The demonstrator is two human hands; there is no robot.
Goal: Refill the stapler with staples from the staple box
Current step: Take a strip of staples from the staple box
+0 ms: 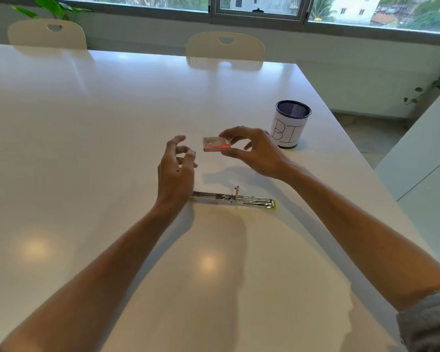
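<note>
White bench [87,148] | right hand [254,153] fingers clamped on staple box [216,144], long axis left-right | left hand [175,171] fingers apart, empty, just left | opened stapler [233,199] near side, below both

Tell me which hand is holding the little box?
The right hand pinches the staple box above the table. The left hand holds nothing, its fingers curled open beside the box.

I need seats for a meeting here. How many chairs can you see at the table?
2. One chair stands at the far left of the table, the other chair at its far edge, near the middle. Others may be out of view.
</note>
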